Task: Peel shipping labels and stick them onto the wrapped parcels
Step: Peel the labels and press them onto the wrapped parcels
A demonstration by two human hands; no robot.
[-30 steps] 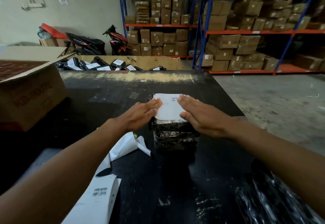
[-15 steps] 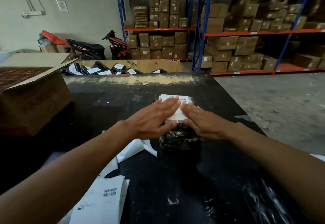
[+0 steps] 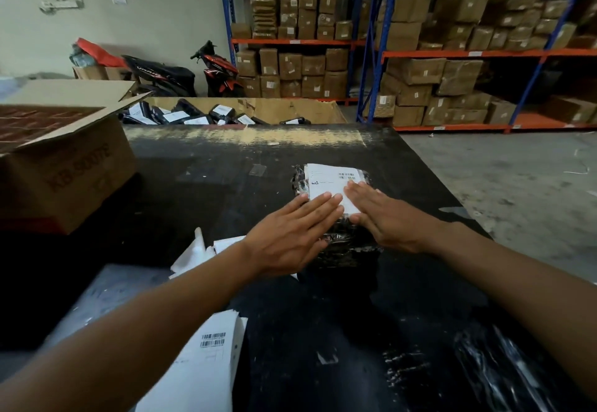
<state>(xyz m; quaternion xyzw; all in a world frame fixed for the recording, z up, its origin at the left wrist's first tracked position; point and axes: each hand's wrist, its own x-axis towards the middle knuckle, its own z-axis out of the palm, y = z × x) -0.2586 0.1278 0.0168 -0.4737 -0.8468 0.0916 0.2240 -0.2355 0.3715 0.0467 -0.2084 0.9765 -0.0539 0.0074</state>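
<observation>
A parcel wrapped in black plastic (image 3: 342, 243) lies in the middle of the black table (image 3: 226, 179). A white shipping label (image 3: 329, 182) with barcodes lies on its top. My left hand (image 3: 290, 234) lies flat with straight fingers on the label's near left part. My right hand (image 3: 384, 214) lies flat on the label's near right part, fingers straight. A stack of unpeeled labels (image 3: 206, 363) lies at the near left edge of the table. Crumpled white backing paper (image 3: 197, 253) lies just left of my left wrist.
An open cardboard box (image 3: 64, 166) stands on the table at the left. Beyond the far edge a large cardboard bin (image 3: 290, 111) holds several labelled black parcels (image 3: 181, 116). More black plastic wrap (image 3: 504, 366) lies at the near right. Shelves of cartons stand behind.
Both hands have slid back toward me over the label, uncovering its far part with the barcodes. Earlier they lay at the label's sides, then over its middle.
</observation>
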